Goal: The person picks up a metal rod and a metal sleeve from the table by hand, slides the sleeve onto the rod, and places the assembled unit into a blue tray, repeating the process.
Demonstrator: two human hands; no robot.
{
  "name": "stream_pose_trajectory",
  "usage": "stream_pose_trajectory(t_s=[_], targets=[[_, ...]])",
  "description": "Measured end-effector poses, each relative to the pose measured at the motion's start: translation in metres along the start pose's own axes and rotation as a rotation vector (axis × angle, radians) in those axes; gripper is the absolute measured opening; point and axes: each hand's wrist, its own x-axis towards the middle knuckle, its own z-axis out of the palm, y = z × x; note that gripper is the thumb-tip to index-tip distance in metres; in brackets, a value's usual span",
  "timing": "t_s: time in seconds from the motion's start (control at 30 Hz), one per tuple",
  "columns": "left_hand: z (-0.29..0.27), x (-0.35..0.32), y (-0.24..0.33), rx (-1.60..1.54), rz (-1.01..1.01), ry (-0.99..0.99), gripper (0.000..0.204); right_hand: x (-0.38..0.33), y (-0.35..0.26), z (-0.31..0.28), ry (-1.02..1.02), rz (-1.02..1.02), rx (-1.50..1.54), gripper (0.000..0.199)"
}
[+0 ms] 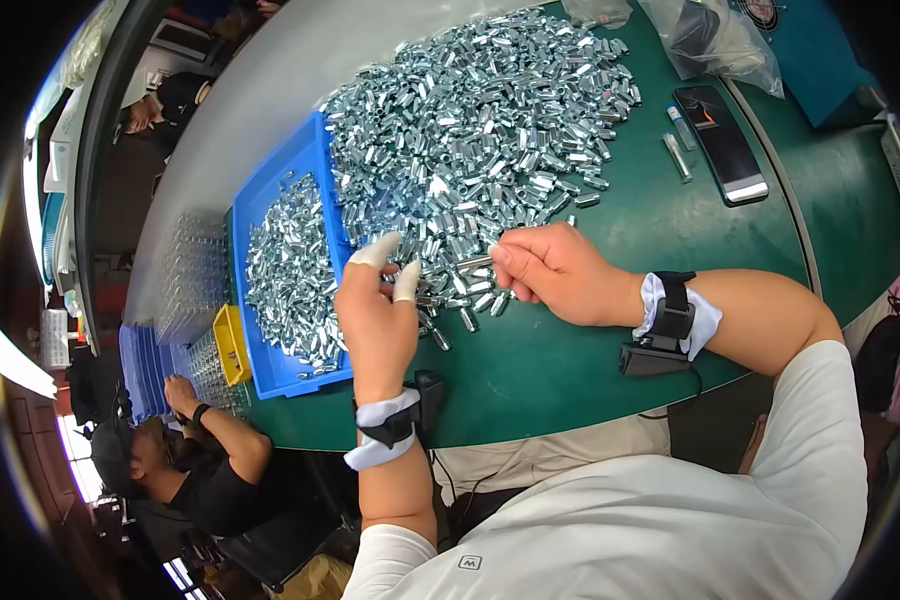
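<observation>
My right hand is closed in a pinch on a slim shiny metal rod, which points left over the near edge of the heap. My left hand wears white finger covers on its thumb and a finger. Those fingers are apart, beside the blue tray's right wall, and I see nothing held between them. Under and beyond both hands spreads a big heap of silvery metal hex sleeves. The blue tray holds more small metal pieces.
A dark phone, a metal cylinder and a small tube lie on the green table at right. Clear plastic bags are behind. A yellow bin and clear racks stand left. Another person sits at lower left.
</observation>
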Motion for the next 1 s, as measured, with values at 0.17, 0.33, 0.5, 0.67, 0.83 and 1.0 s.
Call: stream_pose_trajectory(t_s=[0.17, 0.33, 0.5, 0.67, 0.83, 1.0], targets=[[0.010, 0.013, -0.007, 0.543, 0.260, -0.047, 0.029, 0.000, -0.001, 0.001, -0.005, -0.006, 0.002, 0.038], [0.009, 0.015, -0.003, 0.523, 0.238, -0.106, 0.026, 0.000, 0.001, 0.001, -0.001, -0.005, -0.005, 0.037], [0.012, -0.001, 0.021, -0.473, -0.146, -0.074, 0.017, 0.000, -0.001, -0.003, 0.019, 0.000, -0.015, 0.036], [0.024, -0.013, 0.015, -0.769, -0.207, -0.244, 0.015, 0.000, 0.003, -0.001, 0.041, 0.008, 0.016, 0.036], [0.023, -0.016, 0.018, -0.731, -0.161, -0.220, 0.019, 0.001, -0.001, -0.001, 0.045, 0.010, 0.019, 0.036], [0.019, -0.013, 0.014, -0.712, -0.136, -0.152, 0.019, 0.001, 0.001, -0.002, 0.035, 0.022, -0.014, 0.036]])
